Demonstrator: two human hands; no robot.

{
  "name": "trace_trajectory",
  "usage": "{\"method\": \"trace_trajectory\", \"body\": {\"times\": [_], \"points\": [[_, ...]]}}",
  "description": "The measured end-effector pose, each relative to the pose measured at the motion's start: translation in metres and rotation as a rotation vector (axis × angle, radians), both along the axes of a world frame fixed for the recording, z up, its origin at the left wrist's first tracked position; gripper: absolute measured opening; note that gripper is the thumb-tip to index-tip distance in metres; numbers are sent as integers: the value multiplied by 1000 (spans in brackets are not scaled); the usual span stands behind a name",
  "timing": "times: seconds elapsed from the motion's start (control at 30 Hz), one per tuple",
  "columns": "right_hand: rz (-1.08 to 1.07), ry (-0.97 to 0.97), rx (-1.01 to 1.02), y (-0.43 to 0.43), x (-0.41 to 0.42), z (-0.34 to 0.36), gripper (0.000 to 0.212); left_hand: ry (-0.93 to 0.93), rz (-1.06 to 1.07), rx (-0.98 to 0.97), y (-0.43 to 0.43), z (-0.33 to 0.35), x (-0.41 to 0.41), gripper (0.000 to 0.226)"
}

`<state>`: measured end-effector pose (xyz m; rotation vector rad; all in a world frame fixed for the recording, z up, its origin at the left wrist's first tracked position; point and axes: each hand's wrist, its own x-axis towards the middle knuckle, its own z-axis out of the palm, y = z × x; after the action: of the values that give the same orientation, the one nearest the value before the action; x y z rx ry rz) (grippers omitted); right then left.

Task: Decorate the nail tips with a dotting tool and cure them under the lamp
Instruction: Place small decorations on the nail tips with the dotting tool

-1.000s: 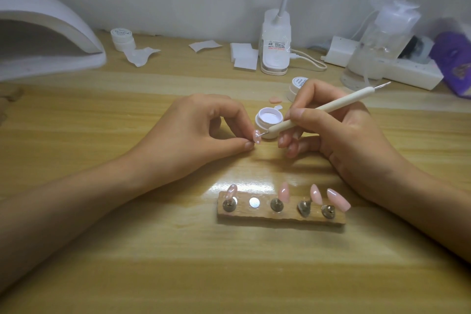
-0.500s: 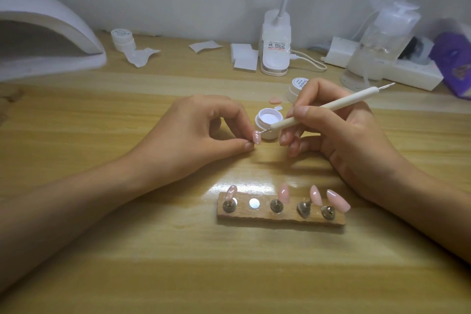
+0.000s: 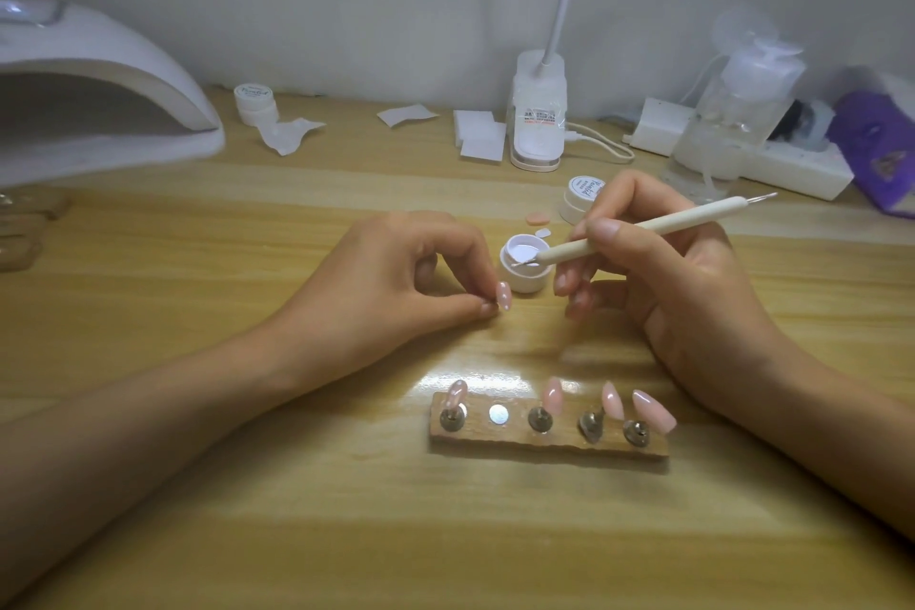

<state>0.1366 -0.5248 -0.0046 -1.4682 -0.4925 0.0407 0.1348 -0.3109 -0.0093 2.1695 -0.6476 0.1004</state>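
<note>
Head view, centre of the frame: what is the step in hand?

— Loading the tool, I'd judge. The right hand [image 3: 658, 272] pinches the dotting tool [image 3: 638, 233] between thumb and forefinger, the other fingers curled beneath it. Its metal point lies over the mouth of the open gel pot [image 3: 526, 280]. Whether it touches the gel I cannot tell.

— And the piece being decorated?

— The left hand [image 3: 396, 282] pinches one pink nail tip [image 3: 504, 295] between thumb and forefinger, just left of the pot and low over the table [image 3: 247, 510].

— How to do it well?

— Take only a small bead, lift straight up, and keep off the pot's rim so nothing smears. Both forearms appear to lie on the table, which should steady the short crossing. Turn the glossy face toward the tool and touch it lightly; pressing would probably flatten the dot.

— Then?

— The wooden holder [image 3: 544, 442], lower centre, carries four mounted tips [image 3: 552, 394] and one bare metal disc [image 3: 498, 414], second from the left. That looks like the seat for this one. The curing lamp [image 3: 99, 79] stands in the upper left, well apart, so the holder should travel level.
</note>
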Motion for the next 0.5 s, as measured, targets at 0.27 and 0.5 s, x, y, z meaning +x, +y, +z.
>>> {"method": "trace_trajectory", "body": {"times": [0.27,0.5], "points": [[-28,-2,36,0,-1,2,22,-7,-9,-7,1,-1,0,17],[-183,-99,-70,-8,5,2,17,-27,-12,-1,1,-2,0,16]]}}
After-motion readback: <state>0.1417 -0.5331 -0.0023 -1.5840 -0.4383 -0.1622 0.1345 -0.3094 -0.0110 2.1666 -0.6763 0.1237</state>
